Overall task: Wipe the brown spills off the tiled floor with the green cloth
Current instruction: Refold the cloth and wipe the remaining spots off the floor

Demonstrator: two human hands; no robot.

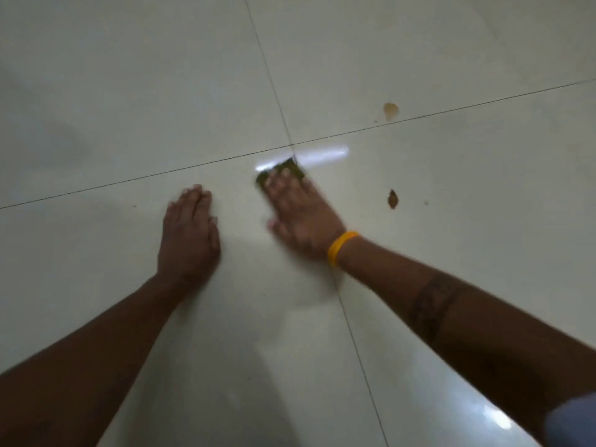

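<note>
Pale glossy tiled floor (129,91), grout lines crossing just beyond hands. Right hand (300,217) flat, fingers spread, pressing green cloth (283,171) down at crossing (hand blurred; only cloth's far edge shows). Yellow wristband (341,248) on that wrist. Left hand (190,233) at cloth's 9 o'clock, palm flat on tile, grasping nothing. Brown spill (391,110) at 1 o'clock, second brown spill (392,199) at 3 o'clock, both well apart from cloth.
</note>
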